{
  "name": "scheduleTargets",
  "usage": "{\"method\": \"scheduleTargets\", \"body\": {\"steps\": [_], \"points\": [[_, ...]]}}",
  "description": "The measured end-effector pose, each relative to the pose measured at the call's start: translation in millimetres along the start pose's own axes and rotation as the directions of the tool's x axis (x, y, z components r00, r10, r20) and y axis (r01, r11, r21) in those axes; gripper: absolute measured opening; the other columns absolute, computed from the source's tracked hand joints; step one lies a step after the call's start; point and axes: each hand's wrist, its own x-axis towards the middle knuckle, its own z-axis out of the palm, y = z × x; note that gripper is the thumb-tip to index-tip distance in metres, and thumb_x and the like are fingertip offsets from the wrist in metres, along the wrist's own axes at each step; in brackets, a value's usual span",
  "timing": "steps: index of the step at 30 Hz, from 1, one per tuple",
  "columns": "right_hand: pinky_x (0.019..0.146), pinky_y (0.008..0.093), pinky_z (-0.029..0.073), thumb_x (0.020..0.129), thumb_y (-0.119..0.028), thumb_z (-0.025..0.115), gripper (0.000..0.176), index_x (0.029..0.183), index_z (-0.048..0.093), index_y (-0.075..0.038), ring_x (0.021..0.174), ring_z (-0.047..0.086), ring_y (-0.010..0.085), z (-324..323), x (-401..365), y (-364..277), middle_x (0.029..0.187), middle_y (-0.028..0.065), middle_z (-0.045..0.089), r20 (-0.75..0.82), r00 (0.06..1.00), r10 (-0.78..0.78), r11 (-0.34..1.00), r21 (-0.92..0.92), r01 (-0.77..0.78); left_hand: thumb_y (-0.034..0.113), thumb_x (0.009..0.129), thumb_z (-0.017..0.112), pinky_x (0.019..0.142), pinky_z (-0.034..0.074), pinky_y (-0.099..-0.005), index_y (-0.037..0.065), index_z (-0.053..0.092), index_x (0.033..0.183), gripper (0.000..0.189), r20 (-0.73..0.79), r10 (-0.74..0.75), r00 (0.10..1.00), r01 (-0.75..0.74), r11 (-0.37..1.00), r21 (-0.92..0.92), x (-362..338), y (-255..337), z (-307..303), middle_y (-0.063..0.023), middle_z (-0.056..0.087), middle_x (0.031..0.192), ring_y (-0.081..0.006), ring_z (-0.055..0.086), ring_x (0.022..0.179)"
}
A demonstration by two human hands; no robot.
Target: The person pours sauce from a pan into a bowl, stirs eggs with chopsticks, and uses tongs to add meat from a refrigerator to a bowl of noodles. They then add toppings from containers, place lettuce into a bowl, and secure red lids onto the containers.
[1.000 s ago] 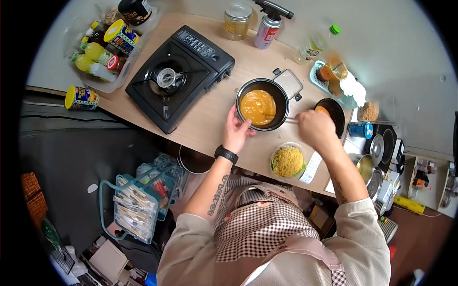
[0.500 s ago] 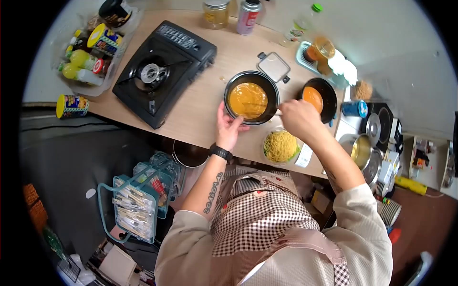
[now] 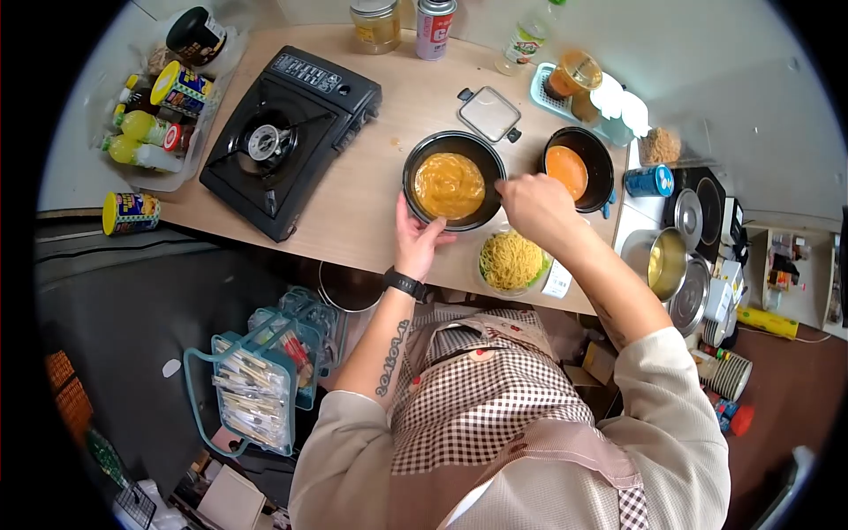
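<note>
Item, black bowl, with yellow-orange sauce: stood upright on the wooden table, between the two hands.

Item, left hand, with black wristwatch: clasped on the bowl's near-left side, thumb along the near edge, fingers against the left wall.

Item, right hand: fingers curled together, knuckles up, at the bowl's right rim; whatever lay within the grip could not be made out.

Item, second black bowl, with orange liquid: just beyond the right hand, to its right, apart from the first bowl.

Item, noodles, in a clear bowl: on the near side, just below the right hand.

Item, square clear lid: flat, just behind the first bowl.

Item, black portable stove: well apart, left of the left hand.
</note>
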Motion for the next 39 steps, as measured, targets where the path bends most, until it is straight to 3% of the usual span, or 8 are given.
{"method": "scheduleTargets", "body": {"steps": [5, 8, 12, 14, 28, 30, 33, 39], "points": [[0.066, 0.0386, 0.057, 0.083, -0.012, 0.057, 0.015, 0.081, 0.071, -0.008, 0.074, 0.071, 0.0294, -24, -14, -6, 0.079, 0.012, 0.071, 0.143, 0.988, 0.062, 0.994, -0.095, -0.048, -0.007, 0.09, 0.058, 0.069, 0.063, -0.0335, 0.012, 0.003, 0.157, 0.089, 0.015, 0.007, 1.0, -0.006, 1.0, -0.019, -1, -4, -2, -0.0173, 0.061, 0.118, -0.0225, 0.069, 0.088], [0.068, 0.0384, 0.058, 0.083, -0.013, 0.058, 0.016, 0.08, 0.073, -0.008, 0.077, 0.072, 0.0289, -5, 1, -7, 0.08, 0.0117, 0.072, -0.095, 0.996, 0.003, 0.986, -0.165, -0.019, -0.007, 0.089, 0.059, 0.07, 0.063, -0.0342, 0.014, 0.006, 0.157, 0.089, -0.004, -0.011, 1.0, 0.011, 1.0, -0.014, -5, 1, 3, -0.0173, 0.06, 0.119, -0.0224, 0.069, 0.089], [0.066, 0.037, 0.057, 0.081, -0.01, 0.058, 0.014, 0.079, 0.071, -0.007, 0.076, 0.072, 0.0277, -37, -15, -18, 0.08, 0.0119, 0.072, 0.145, 0.989, 0.022, 0.988, -0.155, 0.0, -0.006, 0.09, 0.059, 0.069, 0.063, -0.0336, 0.012, 0.005, 0.157, 0.088, 0.033, 0.044, 0.999, -0.043, 0.999, -0.03, -4, -3, 1, -0.0173, 0.061, 0.118, -0.0228, 0.069, 0.088], [0.064, 0.0374, 0.057, 0.082, -0.012, 0.059, 0.014, 0.077, 0.072, -0.009, 0.075, 0.072, 0.0277, -11, 3, -15, 0.079, 0.0117, 0.072, -0.087, 0.996, -0.005, 0.992, -0.127, -0.006, -0.007, 0.09, 0.059, 0.068, 0.063, -0.0348, 0.012, 0.005, 0.157, 0.088, 0.016, 0.019, 1.0, -0.019, 0.999, -0.028, -4, -5, 2, -0.017, 0.062, 0.116, -0.0234, 0.07, 0.087], [0.065, 0.0357, 0.058, 0.079, -0.014, 0.063, 0.012, 0.077, 0.074, -0.01, 0.075, 0.073, 0.026, -1, -3, -6, 0.077, 0.0109, 0.072, -0.104, 0.994, 0.018, 0.992, -0.121, -0.03, -0.005, 0.09, 0.061, 0.07, 0.063, -0.0379, 0.013, -0.004, 0.157, 0.095, -0.057, -0.047, 0.997, 0.05, 0.997, 0.059, -4, -6, 1, -0.0178, 0.062, 0.116, -0.0258, 0.07, 0.085], [0.067, 0.0391, 0.057, 0.078, -0.011, 0.061, 0.012, 0.077, 0.072, -0.007, 0.077, 0.072, 0.0293, -28, -19, -21, 0.078, 0.0125, 0.072, 0.105, 0.985, 0.135, 0.984, -0.13, -0.121, -0.004, 0.09, 0.062, 0.07, 0.063, -0.0382, 0.013, -0.004, 0.158, 0.096, -0.02, 0.003, 1.0, -0.003, 1.0, 0.012, -2, -10, -2, -0.0187, 0.061, 0.117, -0.0253, 0.07, 0.085], [0.069, 0.0377, 0.056, 0.077, -0.014, 0.063, 0.011, 0.078, 0.073, -0.01, 0.083, 0.071, 0.0243, 5, -26, -27, 0.084, 0.0077, 0.072, -0.065, 0.996, -0.055, 0.997, -0.059, 0.052, -0.003, 0.09, 0.062, 0.072, 0.062, -0.0393, 0.013, -0.002, 0.158, 0.095, -0.031, 0.014, 0.999, -0.012, 0.998, 0.057, -1, -13, -4, -0.019, 0.057, 0.125, -0.0272, 0.069, 0.087], [0.069, 0.034, 0.057, 0.082, -0.017, 0.063, 0.017, 0.088, 0.077, -0.01, 0.09, 0.072, 0.0232, 14, -21, -31, 0.091, 0.0088, 0.074, 0.093, 0.954, 0.284, 0.943, 0.15, -0.296, 0.001, 0.094, 0.061, 0.076, 0.061, -0.04, 0.015, 0.009, 0.157, 0.082, 0.012, -0.001, 1.0, 0.0, 0.99, 0.139, -6, 0, 4, -0.0161, 0.058, 0.128, -0.0264, 0.069, 0.09]]}}
